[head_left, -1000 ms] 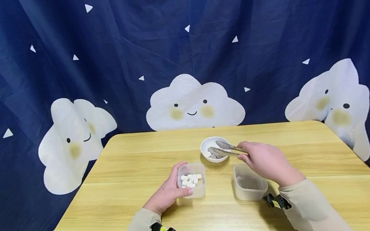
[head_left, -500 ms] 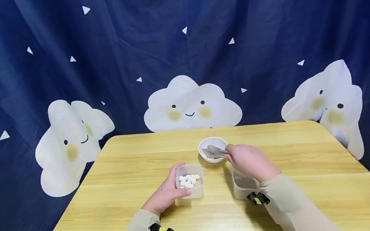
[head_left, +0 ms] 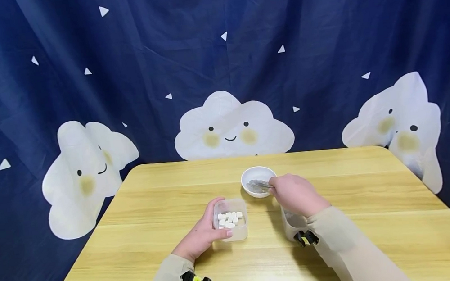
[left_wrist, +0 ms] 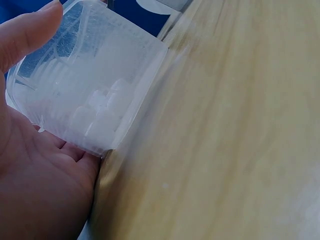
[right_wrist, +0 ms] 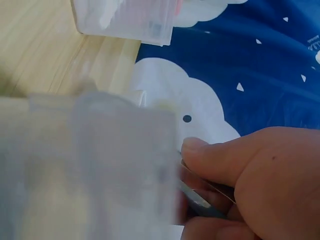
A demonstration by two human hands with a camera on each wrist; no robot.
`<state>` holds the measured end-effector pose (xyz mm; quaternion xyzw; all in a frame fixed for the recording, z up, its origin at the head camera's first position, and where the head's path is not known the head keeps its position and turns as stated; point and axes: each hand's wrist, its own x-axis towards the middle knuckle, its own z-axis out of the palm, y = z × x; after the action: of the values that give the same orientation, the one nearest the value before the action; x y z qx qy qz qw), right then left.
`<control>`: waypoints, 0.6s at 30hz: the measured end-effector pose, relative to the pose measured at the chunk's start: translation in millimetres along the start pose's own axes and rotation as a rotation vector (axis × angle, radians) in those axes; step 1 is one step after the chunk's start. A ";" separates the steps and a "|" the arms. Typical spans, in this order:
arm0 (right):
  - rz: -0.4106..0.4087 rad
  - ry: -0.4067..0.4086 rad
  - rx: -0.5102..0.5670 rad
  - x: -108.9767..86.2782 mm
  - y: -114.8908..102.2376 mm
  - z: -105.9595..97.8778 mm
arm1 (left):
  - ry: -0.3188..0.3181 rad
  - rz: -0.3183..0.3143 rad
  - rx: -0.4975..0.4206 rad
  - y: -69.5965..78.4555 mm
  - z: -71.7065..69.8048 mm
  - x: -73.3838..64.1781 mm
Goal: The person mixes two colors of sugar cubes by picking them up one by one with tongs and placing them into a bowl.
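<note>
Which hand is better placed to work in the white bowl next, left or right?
Probably the right hand: it grips the metal tongs, whose tips are down inside the white bowl. The left hand is occupied, holding the clear container of white pieces.

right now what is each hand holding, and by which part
Left hand: plastic tub, by its outer walls. Right hand: metal tongs, by their arms.

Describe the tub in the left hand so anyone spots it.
On the wooden table, find the left hand, nearer the camera than the white bowl. It grips a squarish, translucent tub. The small white blocks visible inside set it apart from the similar tub partly hidden by the right hand.
</note>
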<state>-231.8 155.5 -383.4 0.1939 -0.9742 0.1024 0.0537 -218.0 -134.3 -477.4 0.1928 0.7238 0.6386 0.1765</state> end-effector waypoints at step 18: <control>-0.034 0.085 0.010 -11.4 4.8 -9.4 | 0.006 -0.004 0.024 1.7 -0.1 -0.9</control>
<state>-222.6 166.1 -376.7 0.2059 -0.9671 0.1145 0.0958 -217.2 -134.6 -475.7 0.1916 0.7323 0.6300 0.1734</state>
